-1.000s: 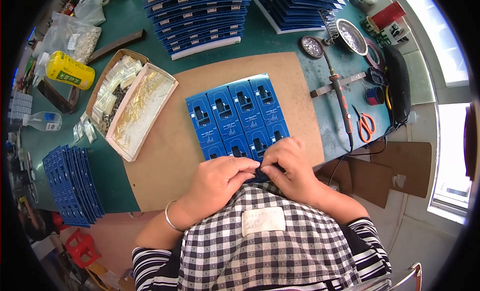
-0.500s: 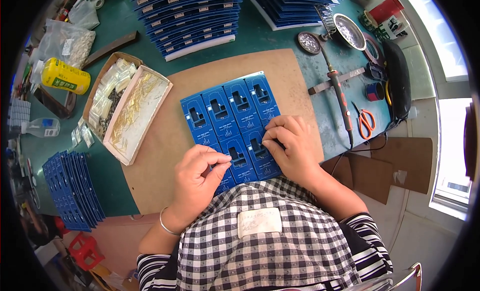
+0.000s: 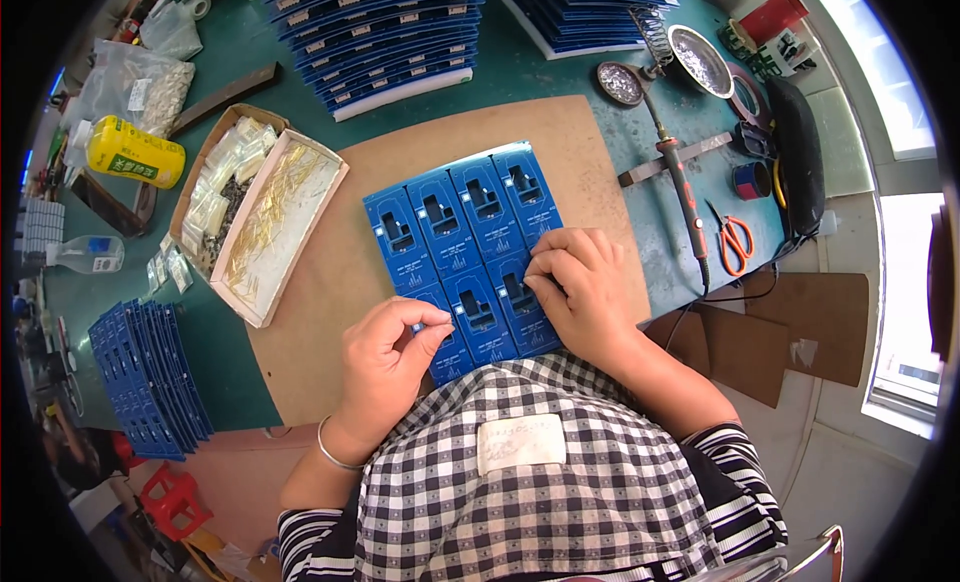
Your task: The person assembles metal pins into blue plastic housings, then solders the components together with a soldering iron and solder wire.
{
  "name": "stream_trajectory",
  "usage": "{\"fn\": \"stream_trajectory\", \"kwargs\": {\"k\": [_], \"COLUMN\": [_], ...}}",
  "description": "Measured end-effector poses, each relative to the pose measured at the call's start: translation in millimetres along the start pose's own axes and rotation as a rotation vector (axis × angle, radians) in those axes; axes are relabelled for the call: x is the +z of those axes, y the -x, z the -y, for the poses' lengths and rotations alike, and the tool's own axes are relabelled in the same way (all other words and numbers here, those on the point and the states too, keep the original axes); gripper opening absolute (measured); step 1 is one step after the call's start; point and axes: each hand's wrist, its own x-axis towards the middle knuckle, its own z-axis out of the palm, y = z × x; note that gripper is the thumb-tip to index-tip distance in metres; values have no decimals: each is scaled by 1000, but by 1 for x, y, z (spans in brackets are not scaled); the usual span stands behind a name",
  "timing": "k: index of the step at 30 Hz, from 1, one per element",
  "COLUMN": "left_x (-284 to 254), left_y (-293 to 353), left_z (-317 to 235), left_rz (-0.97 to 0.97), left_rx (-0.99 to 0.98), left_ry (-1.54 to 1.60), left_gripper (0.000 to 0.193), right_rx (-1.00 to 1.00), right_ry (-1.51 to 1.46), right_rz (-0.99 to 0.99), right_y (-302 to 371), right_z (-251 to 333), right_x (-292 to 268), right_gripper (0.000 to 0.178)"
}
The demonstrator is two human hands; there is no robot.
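A blue circuit board panel (image 3: 462, 254) with repeated rectangular cutouts lies on a brown board (image 3: 330, 217) in front of me. Over its lower left part, the thumb and forefinger of my left hand (image 3: 390, 344) are pinched together; anything between them is too small to make out. My right hand (image 3: 588, 290) rests at the panel's right edge, fingers curled and thumb pressed in close, and what its fingertips hold is hidden. To the left, thin gold-coloured pins (image 3: 265, 222) lie loose in a white tray (image 3: 318, 192).
Behind the tray, a cardboard box (image 3: 195, 172) holds small plastic packets. Stacks of blue boards stand at the back (image 3: 385, 42) and at the left (image 3: 150, 377). On the right are a soldering iron (image 3: 685, 197), orange-handled scissors (image 3: 737, 247) and a metal bowl (image 3: 700, 62).
My left hand has shifted slightly left, its pinched fingertips moving from the lower middle cutout towards the panel's left side. My right hand has stayed almost in place.
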Motion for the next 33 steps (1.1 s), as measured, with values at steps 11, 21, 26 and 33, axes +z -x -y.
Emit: {"fn": "stream_trajectory", "kwargs": {"k": [11,21,26,33], "left_x": [7,14,22,26], "left_y": [-5,-4,-7,-8], "left_z": [-13,-13,-12,-15], "left_rz": [118,131,116,115], "left_rx": [119,139,153,148], "left_ry": [-251,-363,-447,-540], "left_gripper": [10,11,9,8], "right_rx": [-270,-289,-218,-198], "right_ry": [361,169,27,12], "right_rz": [-70,-59,-80,-108], "right_y": [-3,5,10,12], "right_z": [3,-9,-9,-10], "right_x": [-4,-2,1,6], "right_gripper": [14,19,25,22]}}
